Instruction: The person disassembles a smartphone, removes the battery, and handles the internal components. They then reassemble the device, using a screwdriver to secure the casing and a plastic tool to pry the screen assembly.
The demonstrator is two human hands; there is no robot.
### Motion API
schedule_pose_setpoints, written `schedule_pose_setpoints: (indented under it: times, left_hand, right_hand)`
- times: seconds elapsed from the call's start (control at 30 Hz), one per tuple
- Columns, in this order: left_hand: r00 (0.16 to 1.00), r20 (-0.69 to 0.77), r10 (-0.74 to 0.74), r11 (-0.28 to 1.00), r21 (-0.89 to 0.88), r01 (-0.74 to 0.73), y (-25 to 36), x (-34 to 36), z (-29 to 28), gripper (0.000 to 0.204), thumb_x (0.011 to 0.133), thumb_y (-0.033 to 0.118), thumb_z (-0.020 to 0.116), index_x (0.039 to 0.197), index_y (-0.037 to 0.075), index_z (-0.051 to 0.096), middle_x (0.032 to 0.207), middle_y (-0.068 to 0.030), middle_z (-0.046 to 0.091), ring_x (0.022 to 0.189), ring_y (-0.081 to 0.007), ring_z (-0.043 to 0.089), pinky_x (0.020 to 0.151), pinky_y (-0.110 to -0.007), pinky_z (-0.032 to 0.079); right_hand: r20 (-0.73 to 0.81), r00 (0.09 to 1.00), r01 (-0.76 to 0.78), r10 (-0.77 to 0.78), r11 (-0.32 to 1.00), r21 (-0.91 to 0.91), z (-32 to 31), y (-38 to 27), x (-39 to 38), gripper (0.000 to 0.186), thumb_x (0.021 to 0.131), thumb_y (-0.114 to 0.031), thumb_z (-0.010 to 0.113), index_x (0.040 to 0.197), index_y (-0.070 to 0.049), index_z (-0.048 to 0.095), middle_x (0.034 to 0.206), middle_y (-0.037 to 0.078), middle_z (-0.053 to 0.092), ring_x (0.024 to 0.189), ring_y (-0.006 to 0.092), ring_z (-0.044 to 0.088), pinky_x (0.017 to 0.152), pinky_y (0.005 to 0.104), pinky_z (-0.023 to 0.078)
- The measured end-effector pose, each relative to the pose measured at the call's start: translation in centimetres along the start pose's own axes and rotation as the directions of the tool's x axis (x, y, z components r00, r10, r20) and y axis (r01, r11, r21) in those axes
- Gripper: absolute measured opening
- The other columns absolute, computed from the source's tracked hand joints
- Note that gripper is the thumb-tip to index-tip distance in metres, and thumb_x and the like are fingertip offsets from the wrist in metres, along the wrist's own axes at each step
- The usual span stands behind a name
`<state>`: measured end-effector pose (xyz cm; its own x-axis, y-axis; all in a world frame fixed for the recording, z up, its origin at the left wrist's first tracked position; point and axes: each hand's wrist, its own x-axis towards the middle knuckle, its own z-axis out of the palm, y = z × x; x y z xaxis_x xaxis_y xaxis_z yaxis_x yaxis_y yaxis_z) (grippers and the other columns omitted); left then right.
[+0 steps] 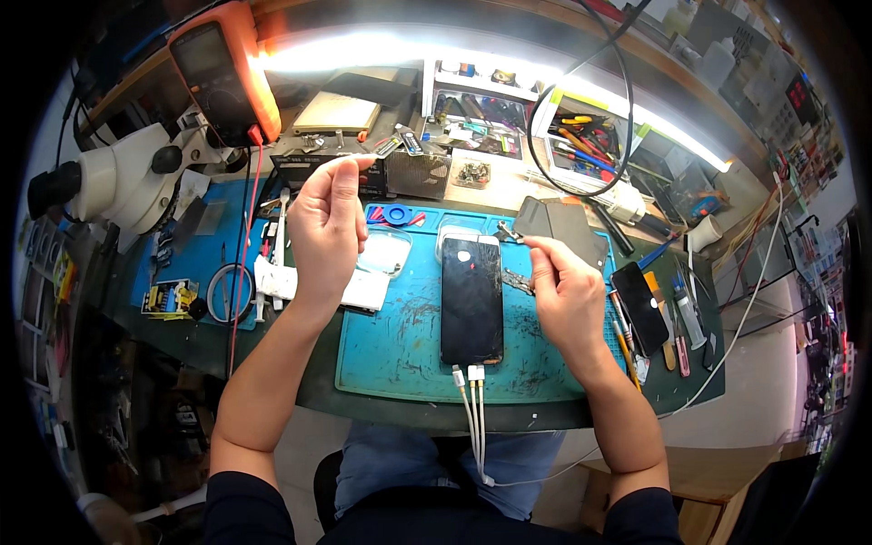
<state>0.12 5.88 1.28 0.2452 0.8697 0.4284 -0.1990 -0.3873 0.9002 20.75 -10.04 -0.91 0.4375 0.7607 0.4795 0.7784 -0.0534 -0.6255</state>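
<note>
Black smartphone (472, 304) on blue repair mat (381, 350), near front edge, white cable plugs (476, 373) at its bottom end. Right hand (570, 289) pinching small dark part (509, 233); left hand (329, 218) raised, grip unclear. Light edge-hold, away from screen, probably safest.

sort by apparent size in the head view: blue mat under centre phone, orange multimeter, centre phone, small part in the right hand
1. Blue mat
2. Orange multimeter
3. Centre phone
4. Small part
</note>
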Motion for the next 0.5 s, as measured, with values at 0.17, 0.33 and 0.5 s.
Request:
schedule_pose_setpoints:
  times: [0.17,0.33,0.5]
  left_hand:
    - [0.992,0.095,0.081,0.996,0.028,-0.084,-1.1,-0.4,0.3,0.043,0.105,0.037,0.044,0.097,0.003,0.069,0.052,0.0109,0.032,0.046,0.0018,0.027,0.043,-0.020,0.019]
    - [0.931,0.185,0.314,0.889,0.286,-0.357,-2.0,-0.5,0.6,0.038,0.101,0.039,0.052,0.102,0.004,0.068,0.057,0.0098,0.035,0.053,-0.0014,0.030,0.049,-0.022,0.019]
    - [0.911,0.281,0.302,0.794,0.455,-0.403,-1.5,-1.9,1.6,0.022,0.094,0.023,0.066,0.105,0.004,0.066,0.059,0.0080,0.033,0.055,-0.0021,0.029,0.050,-0.023,0.019]
  right_hand:
    - [-0.053,0.985,0.160,-0.162,0.987,-0.030,-0.2,0.9,0.3,0.035,0.080,0.003,0.056,0.113,-0.008,0.065,0.095,0.011,0.065,0.081,0.0302,0.066,0.069,0.0379,0.053]
    - [-0.078,0.926,0.367,-0.371,0.928,-0.056,-0.7,0.4,0.5,0.037,0.074,0.003,0.061,0.109,-0.007,0.066,0.097,0.009,0.064,0.085,0.0284,0.066,0.070,0.0371,0.055]
    - [0.007,0.800,0.597,-0.600,0.798,0.081,0.0,0.2,-0.6,0.034,0.073,-0.001,0.063,0.106,-0.009,0.065,0.090,0.004,0.063,0.071,0.0234,0.066,0.058,0.0334,0.053]
